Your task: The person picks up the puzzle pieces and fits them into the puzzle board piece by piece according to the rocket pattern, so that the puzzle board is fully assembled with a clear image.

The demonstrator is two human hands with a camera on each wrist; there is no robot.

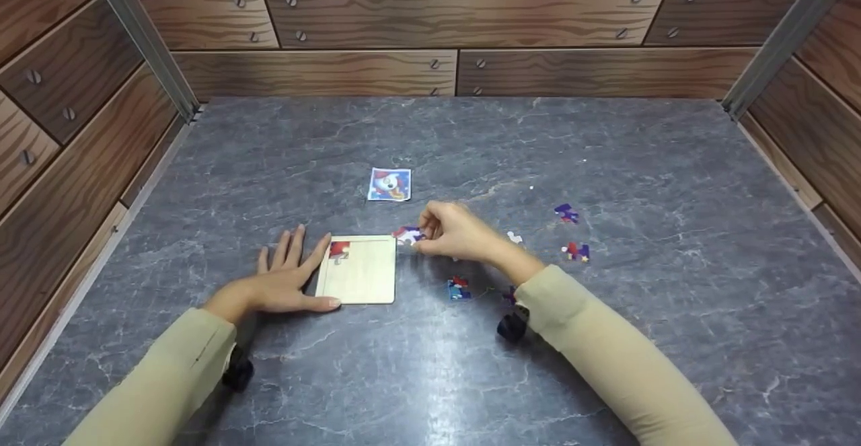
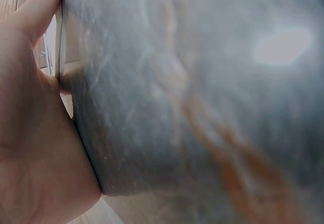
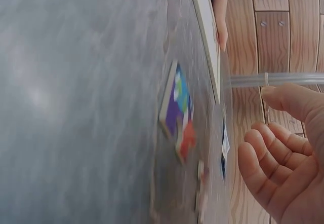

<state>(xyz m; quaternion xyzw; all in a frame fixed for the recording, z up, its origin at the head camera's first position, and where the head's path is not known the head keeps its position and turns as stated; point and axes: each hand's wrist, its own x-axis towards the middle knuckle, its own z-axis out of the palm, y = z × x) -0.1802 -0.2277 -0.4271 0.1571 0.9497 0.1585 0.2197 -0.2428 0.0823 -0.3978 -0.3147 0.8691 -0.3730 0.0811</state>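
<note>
A square pale wooden puzzle board (image 1: 366, 274) lies on the table, with a red puzzle piece (image 1: 340, 249) in its upper left corner. My left hand (image 1: 286, 283) rests at the board's left side, fingers spread and straight, its thumb along the lower left corner. Between thumb and fingertips my right hand (image 1: 459, 232) pinches a white, red and purple jigsaw piece (image 1: 407, 235), just off the board's upper right corner. The right wrist view shows this held piece (image 3: 267, 95) edge-on. In the left wrist view, the left hand (image 2: 30, 122) appears at the border and table fills the rest.
A small picture card (image 1: 389, 184) lies beyond the board. Loose puzzle pieces sit to the right: a blue and red one (image 1: 459, 288), a purple one (image 1: 566, 213), a red and purple one (image 1: 576, 252), and a pale one (image 1: 514, 237). Wood-patterned walls (image 1: 430, 15) enclose the table.
</note>
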